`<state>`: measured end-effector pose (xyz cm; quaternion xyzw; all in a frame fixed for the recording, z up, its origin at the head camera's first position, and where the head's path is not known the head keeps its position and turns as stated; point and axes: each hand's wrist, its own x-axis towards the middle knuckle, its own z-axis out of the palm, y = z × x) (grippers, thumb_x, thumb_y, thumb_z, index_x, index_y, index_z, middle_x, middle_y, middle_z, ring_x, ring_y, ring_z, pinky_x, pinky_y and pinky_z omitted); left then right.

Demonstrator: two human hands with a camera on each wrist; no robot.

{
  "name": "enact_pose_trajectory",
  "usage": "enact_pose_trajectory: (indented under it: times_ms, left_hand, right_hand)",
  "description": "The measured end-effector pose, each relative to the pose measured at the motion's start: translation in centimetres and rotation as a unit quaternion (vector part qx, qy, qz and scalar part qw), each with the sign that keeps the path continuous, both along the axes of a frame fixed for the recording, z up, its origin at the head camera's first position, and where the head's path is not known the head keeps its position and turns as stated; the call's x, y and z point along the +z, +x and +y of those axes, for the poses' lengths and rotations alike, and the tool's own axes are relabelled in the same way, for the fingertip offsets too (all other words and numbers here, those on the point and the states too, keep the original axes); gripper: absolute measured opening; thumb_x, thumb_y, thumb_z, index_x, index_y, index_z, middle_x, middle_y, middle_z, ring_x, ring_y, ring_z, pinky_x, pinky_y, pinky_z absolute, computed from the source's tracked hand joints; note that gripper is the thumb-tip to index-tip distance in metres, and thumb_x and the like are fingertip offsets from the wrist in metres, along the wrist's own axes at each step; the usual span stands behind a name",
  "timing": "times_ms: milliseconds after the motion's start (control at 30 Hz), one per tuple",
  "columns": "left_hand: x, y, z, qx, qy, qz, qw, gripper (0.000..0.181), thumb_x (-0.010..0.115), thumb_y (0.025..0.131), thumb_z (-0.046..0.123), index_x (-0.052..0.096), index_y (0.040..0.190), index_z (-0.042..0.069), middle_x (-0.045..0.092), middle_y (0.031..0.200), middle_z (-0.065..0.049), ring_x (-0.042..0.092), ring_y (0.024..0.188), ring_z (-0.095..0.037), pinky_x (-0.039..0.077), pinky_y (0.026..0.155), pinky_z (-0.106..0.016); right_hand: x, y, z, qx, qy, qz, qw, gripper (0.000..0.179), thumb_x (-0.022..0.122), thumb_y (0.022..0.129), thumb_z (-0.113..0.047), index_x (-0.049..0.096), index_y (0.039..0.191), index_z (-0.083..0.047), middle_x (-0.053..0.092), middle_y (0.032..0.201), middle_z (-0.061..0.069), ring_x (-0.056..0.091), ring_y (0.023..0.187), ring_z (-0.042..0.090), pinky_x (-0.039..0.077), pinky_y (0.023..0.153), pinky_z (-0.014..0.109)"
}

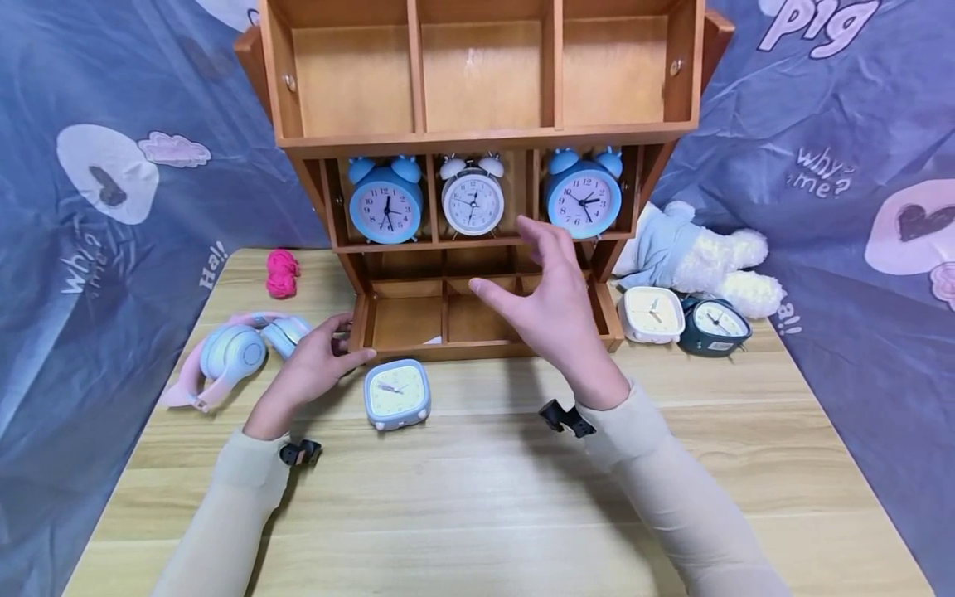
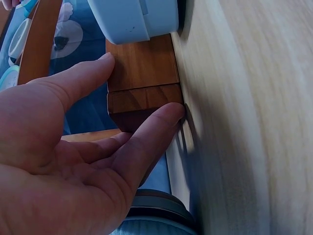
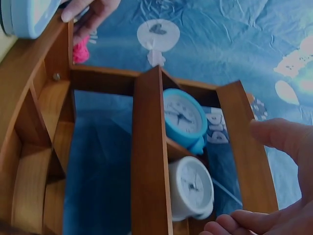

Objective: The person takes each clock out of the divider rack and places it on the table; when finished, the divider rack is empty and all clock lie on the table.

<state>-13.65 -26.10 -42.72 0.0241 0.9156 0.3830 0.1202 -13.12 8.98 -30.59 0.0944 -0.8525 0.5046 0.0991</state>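
Observation:
My left hand (image 1: 317, 361) holds the lower left corner of a wooden shelf (image 1: 462, 351), with thumb and fingers on different faces of the corner (image 2: 142, 98). Right beside that hand, a light blue square alarm clock (image 1: 398, 394) sits on the table. My right hand (image 1: 555, 307) is raised in front of the shelf, holding nothing, thumb and fingers spread. Behind it, the middle tier holds a blue twin-bell clock (image 1: 385, 211) at left, a white one (image 1: 473, 203) in the centre and another blue one (image 1: 584, 201) at right.
Headphones (image 1: 233, 352) and a pink yarn bundle (image 1: 282, 274) lie left of the shelf. To its right are a white square clock (image 1: 652, 314), a dark green clock (image 1: 715, 325) and a plush toy (image 1: 701, 249). The shelf's upper tier (image 1: 481, 75) overhangs the clocks.

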Motion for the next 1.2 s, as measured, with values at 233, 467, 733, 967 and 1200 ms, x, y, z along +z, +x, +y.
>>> enact_pose_trajectory:
  times_ms: [233, 467, 733, 967, 1200]
  left_hand:
    - [-0.1, 0.1, 0.0, 0.001, 0.0, 0.002, 1.0, 0.083, 0.077, 0.108, 0.032, 0.036, 0.171, -0.003, 0.061, 0.157, -0.032, 0.066, 0.139, -0.046, 0.057, 0.112, -0.059]
    - [-0.3, 0.1, -0.1, 0.001, -0.009, 0.015, 0.9998, 0.081, 0.077, 0.108, 0.033, 0.039, 0.169, -0.004, 0.066, 0.149, -0.03, 0.069, 0.127, -0.04, 0.056, 0.102, -0.05]
    - [-0.3, 0.1, -0.1, -0.001, -0.007, 0.018, 0.9998, 0.081, 0.077, 0.108, 0.034, 0.039, 0.169, -0.004, 0.065, 0.152, -0.031, 0.069, 0.129, -0.041, 0.058, 0.102, -0.049]
    - [-0.2, 0.2, 0.0, -0.001, -0.006, 0.017, 0.9998, 0.08, 0.077, 0.108, 0.031, 0.038, 0.169, -0.004, 0.065, 0.153, -0.031, 0.07, 0.132, -0.043, 0.058, 0.103, -0.051]
    - [-0.1, 0.2, 0.0, -0.002, -0.005, 0.015, 0.9999, 0.08, 0.077, 0.109, 0.031, 0.038, 0.169, -0.005, 0.064, 0.154, -0.032, 0.069, 0.134, -0.045, 0.058, 0.107, -0.054]
  right_hand:
    - [0.2, -0.6, 2.0, -0.039, -0.027, 0.029, 0.9985, 0.088, 0.094, 0.092, -0.03, 0.05, 0.166, -0.008, 0.051, 0.162, 0.012, 0.052, 0.152, 0.028, 0.041, 0.132, 0.044]
    - [0.0, -0.8, 3.3, -0.074, -0.045, 0.079, 0.9932, 0.083, 0.094, 0.093, -0.023, 0.054, 0.163, -0.006, 0.052, 0.159, 0.014, 0.051, 0.153, 0.023, 0.041, 0.131, 0.042]
    - [-1.4, -2.3, 5.0, -0.142, -0.062, 0.154, 0.9759, 0.079, 0.094, 0.091, -0.016, 0.056, 0.159, 0.0, 0.053, 0.154, 0.022, 0.055, 0.143, 0.027, 0.044, 0.124, 0.043]
    - [-2.6, -3.7, 6.0, -0.192, -0.067, 0.189, 0.9607, 0.083, 0.095, 0.088, -0.015, 0.054, 0.159, 0.002, 0.052, 0.154, 0.023, 0.053, 0.145, 0.025, 0.044, 0.123, 0.046]
    - [-3.4, -4.6, 6.4, -0.201, -0.065, 0.191, 0.9586, 0.086, 0.096, 0.086, -0.015, 0.054, 0.159, 0.003, 0.05, 0.155, 0.024, 0.053, 0.146, 0.027, 0.043, 0.123, 0.04]
